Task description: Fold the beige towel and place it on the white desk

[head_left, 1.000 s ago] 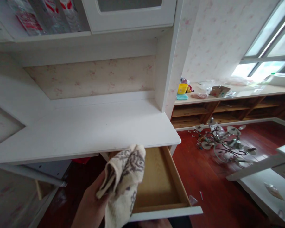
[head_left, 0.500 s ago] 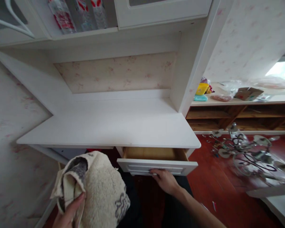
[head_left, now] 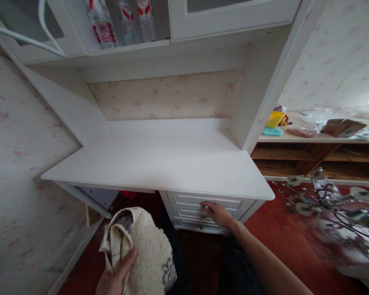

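Fingers (head_left: 206, 205) on top drawer (head_left: 203, 201), left hand (head_left: 117, 278) gripping towel (head_left: 147, 254), bottle labels (head_left: 126, 14) seemingly unreadable

— Where's your left hand (head_left: 117, 276)?

— Low in view, at about seven o'clock. It's bare and palm-up; my thumb is pressed in and the fingers are curled shut in a grip.

— And your right hand (head_left: 217, 213)?

— Out ahead at about five o'clock from centre. My bare forearm runs up from the bottom right corner, the wrist is straight, and the fingers are stretched forward, loose and flat with the tips pressing.
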Demonstrator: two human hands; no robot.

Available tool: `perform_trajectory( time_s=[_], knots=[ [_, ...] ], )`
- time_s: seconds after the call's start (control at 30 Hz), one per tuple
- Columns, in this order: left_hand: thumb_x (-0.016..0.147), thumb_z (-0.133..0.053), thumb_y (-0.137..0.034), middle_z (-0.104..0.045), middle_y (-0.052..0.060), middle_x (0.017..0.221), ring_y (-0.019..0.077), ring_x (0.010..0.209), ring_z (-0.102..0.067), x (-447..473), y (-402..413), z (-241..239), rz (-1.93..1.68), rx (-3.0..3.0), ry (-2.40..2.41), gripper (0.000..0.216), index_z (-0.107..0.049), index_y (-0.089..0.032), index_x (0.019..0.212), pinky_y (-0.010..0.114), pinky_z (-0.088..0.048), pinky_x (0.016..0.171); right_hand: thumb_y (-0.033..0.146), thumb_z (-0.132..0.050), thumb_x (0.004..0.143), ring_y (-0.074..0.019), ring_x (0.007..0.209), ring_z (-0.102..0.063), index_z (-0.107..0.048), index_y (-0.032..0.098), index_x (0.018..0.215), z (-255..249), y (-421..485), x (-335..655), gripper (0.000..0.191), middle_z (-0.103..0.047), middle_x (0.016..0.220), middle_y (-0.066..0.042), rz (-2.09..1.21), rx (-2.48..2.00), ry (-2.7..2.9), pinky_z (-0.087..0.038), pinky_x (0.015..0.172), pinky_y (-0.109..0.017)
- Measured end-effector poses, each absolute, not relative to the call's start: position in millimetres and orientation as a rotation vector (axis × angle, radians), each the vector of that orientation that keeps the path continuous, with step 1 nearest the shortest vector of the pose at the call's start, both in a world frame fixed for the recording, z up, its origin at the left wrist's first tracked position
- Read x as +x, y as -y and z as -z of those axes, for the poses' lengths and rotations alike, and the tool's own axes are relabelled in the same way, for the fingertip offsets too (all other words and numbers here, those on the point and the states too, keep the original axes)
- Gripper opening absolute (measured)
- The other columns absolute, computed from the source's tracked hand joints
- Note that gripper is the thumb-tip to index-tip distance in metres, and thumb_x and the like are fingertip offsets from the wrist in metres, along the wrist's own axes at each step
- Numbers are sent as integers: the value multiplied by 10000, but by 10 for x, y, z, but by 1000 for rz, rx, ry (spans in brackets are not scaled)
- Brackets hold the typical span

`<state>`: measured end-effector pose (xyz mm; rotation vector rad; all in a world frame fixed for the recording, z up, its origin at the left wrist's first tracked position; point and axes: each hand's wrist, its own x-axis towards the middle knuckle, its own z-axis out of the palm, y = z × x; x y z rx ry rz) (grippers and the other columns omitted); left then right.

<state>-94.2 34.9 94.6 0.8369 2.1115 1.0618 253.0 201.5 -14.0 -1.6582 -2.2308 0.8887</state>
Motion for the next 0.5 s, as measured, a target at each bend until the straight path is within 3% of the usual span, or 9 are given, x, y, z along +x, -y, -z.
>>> perform_trajectory(
  time_s=[0.17,0.27,0.33,0.5],
  knots=[
    [747,-717,-401,-758,52,856,302,946,-713,-600,-537,-799,-1120,473,-1871,365,-705,-162,1022,417,-568,850,255,-494,934,-260,996,-673,-423,235,1474,-350,-1764,2577,545,-721,1106,-82,-903,-1651,2270,-479,836,-329],
    [727,-753,-244,-758,50,932,265,973,-705,-355,-772,-591,-1306,264,-1615,325,-708,-174,1041,388,-541,906,418,-441,973,-239,825,-684,-605,258,1302,-813,-1766,2823,401,-737,980,-52,-861,-1504,2123,-498,757,-332],
    [722,-753,-180,-756,56,957,250,976,-703,-204,-965,-465,-1380,245,-1555,270,-718,-170,990,384,-525,935,487,-419,963,-218,745,-667,-662,223,1179,-1075,-1896,3097,418,-728,928,-57,-795,-1538,1792,-511,709,-324],
    [763,-698,-133,-745,42,879,193,802,-717,114,-1475,-420,-1506,170,-1433,243,-703,-170,1003,362,-557,852,412,-394,942,-287,1043,-611,-611,164,1228,-1229,-2350,3765,436,-653,1163,-136,-341,-1962,1407,-473,922,-419]
  ],
)
